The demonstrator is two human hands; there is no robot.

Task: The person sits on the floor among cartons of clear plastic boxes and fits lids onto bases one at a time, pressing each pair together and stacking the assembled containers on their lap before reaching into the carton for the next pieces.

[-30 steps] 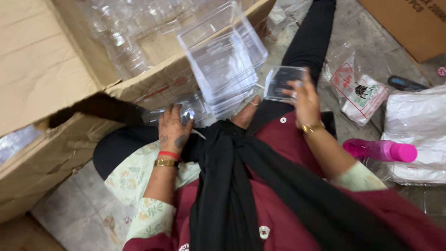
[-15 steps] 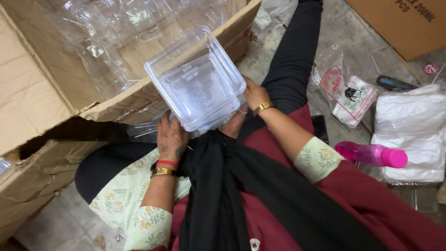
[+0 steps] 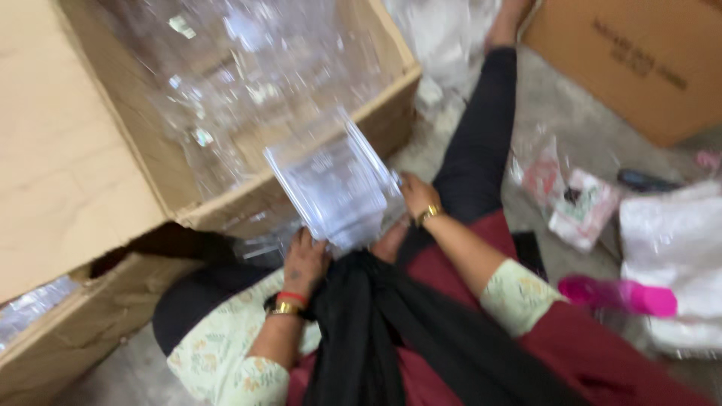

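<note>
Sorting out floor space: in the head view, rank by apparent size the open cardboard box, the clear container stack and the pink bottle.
1. open cardboard box
2. clear container stack, though it sits nearer the camera
3. pink bottle

Dressed in a maroon tunic with pale green, flower-printed sleeves reaching the elbows. Black scarf draped down the front in long folds, black trousers on the legs. Red and gold bangles circling the wrist above the left hand point(image 3: 304, 263), a small dark mark on its back. Gold bracelet at the wrist of the right hand point(image 3: 416, 197).
</note>
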